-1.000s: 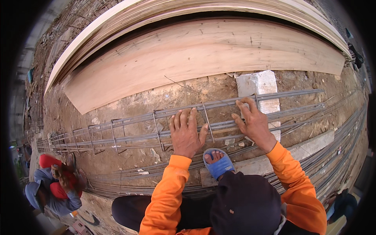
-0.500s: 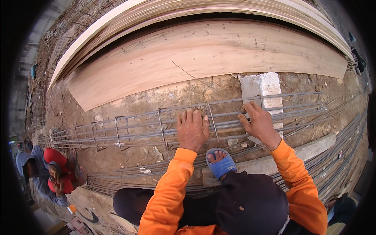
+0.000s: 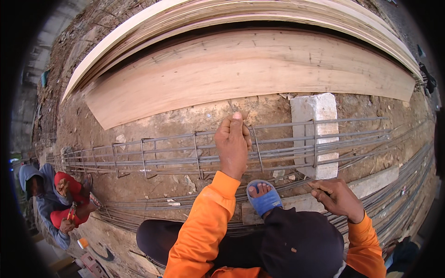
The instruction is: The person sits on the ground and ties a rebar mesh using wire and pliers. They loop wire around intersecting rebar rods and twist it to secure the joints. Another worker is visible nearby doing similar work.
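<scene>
A long rebar cage [image 3: 198,155] with square stirrups lies across the ground in front of me. My left hand [image 3: 234,143] is over its middle, just left of a stirrup, fingers curled and thumb pressed on top. A thin dark line shows above that thumb; whether it is held wire, I cannot make out. Off the cage, low on the right, my right hand [image 3: 340,200] is closed in a pinch, and what its fingertips hold is too small to name. The cage's right part rests against a pale concrete block [image 3: 327,111].
A plywood sheet [image 3: 232,65] lies beyond the cage, below a plywood stack [image 3: 139,41]. Loose rebars [image 3: 398,185] and a narrow board [image 3: 371,178] lie near my blue sandal [image 3: 266,201]. At far left, a person [image 3: 44,194] sits holding pliers [image 3: 72,214].
My right hand has left the cage and drawn back toward me. My left hand has risen slightly, its fingers now curled. The thin wire seen over the plywood no longer shows there.
</scene>
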`<state>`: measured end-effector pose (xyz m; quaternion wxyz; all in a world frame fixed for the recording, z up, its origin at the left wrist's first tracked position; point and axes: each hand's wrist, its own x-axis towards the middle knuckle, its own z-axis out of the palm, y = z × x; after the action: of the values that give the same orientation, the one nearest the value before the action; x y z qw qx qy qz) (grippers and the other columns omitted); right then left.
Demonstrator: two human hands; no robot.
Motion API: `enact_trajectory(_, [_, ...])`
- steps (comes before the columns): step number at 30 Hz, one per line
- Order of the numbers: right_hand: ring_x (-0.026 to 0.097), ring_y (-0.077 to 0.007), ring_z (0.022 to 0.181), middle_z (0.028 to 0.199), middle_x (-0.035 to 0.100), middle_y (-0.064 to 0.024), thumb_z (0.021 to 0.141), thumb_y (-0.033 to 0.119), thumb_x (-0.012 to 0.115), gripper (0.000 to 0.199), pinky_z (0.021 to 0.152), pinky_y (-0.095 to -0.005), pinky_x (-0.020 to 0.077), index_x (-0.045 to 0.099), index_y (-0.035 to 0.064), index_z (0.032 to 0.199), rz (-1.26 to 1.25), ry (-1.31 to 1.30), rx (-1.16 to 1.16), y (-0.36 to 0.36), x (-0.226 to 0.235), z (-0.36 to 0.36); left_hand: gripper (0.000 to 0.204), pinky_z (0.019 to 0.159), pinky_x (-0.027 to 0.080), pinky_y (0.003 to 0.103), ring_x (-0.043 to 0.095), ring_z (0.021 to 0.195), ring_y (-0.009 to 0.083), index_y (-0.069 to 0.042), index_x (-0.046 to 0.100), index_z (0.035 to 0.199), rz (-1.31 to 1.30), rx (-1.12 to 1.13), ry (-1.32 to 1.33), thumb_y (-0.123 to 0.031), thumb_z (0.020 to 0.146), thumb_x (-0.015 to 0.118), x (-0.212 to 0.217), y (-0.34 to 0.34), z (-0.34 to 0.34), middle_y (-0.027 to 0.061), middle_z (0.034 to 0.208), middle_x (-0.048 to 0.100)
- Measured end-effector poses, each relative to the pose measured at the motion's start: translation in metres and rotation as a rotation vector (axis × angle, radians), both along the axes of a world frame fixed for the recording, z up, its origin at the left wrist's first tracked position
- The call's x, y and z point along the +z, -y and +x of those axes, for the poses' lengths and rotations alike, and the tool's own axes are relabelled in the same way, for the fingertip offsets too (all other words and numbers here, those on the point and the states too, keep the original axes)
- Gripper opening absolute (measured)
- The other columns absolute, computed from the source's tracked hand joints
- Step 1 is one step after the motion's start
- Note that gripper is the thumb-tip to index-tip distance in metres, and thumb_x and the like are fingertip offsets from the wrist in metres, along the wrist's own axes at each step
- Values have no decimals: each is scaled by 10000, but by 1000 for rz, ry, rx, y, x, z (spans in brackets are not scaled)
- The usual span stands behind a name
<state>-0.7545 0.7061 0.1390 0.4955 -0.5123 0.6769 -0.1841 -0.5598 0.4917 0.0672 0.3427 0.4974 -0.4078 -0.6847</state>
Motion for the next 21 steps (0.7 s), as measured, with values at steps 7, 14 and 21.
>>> enact_trajectory(7, [644,-111,623,806,658,-61,1029,122,562,477,593,-272,527,475,30,1488,52,441,-458,36,-32,35,262,544,482,280,596,590,117,-24,719,1039,-116,-501,234,-274,1001,653,-17,-32,-22,32,773,664])
enact_trajectory(14, [546,-83,455,674,633,-53,1042,88,490,446,465,-254,475,487,17,1483,-28,215,-292,41,-71,37,245,887,521,422,652,1024,343,-74,759,1071,-1138,-495,762,-267,924,723,-52,29,23,146,1022,737])
enact_trajectory(21, [584,-119,452,646,640,-78,1033,87,493,453,473,-284,492,479,-4,1477,-105,244,-387,96,-94,59,277,861,530,396,684,897,326,-55,760,1098,-777,-615,545,-275,942,697,-57,37,18,147,970,732])
